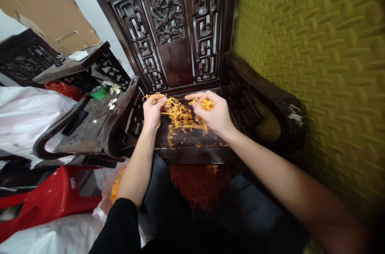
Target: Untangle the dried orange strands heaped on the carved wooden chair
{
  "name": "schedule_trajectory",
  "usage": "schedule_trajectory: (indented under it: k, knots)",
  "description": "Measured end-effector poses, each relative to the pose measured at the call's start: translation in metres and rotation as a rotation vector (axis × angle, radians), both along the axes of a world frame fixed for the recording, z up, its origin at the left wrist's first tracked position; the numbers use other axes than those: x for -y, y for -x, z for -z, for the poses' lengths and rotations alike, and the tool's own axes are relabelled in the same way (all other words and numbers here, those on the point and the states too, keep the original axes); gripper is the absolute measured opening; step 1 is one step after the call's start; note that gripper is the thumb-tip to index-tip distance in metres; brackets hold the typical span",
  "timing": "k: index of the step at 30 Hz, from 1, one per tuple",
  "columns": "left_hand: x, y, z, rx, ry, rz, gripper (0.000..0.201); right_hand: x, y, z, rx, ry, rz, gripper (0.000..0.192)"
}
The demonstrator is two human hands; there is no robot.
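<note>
Both arms reach forward over the dark carved chair seat (207, 142). The left hand (152, 110) pinches orange strands (179, 115); the right hand (212, 114), palm down, clutches a bunch of them just beside it.

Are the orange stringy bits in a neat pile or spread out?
Spread out: the orange strands stretch between left hand and right hand, bits scattered on the chair seat.

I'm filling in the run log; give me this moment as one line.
left hand: pinching orange strands | right hand: holding a clump of strands | surface: dark carved wooden chair seat | nearby: red plastic stool
</note>
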State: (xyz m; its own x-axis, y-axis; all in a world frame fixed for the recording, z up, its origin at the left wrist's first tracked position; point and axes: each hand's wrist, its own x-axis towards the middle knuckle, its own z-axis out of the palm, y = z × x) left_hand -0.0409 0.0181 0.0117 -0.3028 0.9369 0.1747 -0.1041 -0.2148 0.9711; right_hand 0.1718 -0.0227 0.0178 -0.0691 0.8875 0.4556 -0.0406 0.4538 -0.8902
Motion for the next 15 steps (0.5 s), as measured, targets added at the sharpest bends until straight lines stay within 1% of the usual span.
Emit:
schedule_trajectory:
  k: [2, 3, 5, 7, 10, 11, 12, 13, 15]
  knots:
    - [0.006, -0.003, 0.0, -0.059, -0.019, 0.053, 0.027, -0.009, 0.0, 0.003, -0.114, 0.176, -0.081, 0.016]
    - [0.008, -0.004, -0.001, -0.081, -0.031, 0.065, 0.028, -0.011, 0.0, 0.004, -0.142, 0.219, -0.113, 0.018]
    - [0.011, -0.004, -0.002, -0.118, -0.039, 0.082, 0.029, -0.013, -0.001, 0.005, -0.095, 0.212, -0.14, 0.028]
    - [0.015, -0.005, -0.004, -0.155, -0.032, 0.089, 0.031, -0.012, 0.0, 0.004, 0.075, 0.094, -0.106, 0.035]
    - [0.021, -0.01, -0.008, -0.223, -0.01, 0.122, 0.033, -0.007, 0.002, 0.005, 0.417, -0.167, 0.022, 0.053]
    - [0.023, -0.013, -0.009, -0.243, -0.001, 0.137, 0.033, -0.006, 0.003, 0.007, 0.529, -0.23, 0.06, 0.058]
    - [0.025, -0.016, -0.009, -0.258, 0.007, 0.15, 0.033, -0.005, 0.004, 0.008, 0.637, -0.27, 0.089, 0.06]
    - [0.027, -0.019, -0.01, -0.266, 0.01, 0.159, 0.032, -0.005, 0.006, 0.01, 0.732, -0.292, 0.113, 0.056]
    - [0.03, -0.026, -0.009, -0.271, 0.008, 0.168, 0.031, -0.005, 0.007, 0.013, 0.855, -0.307, 0.156, 0.04]
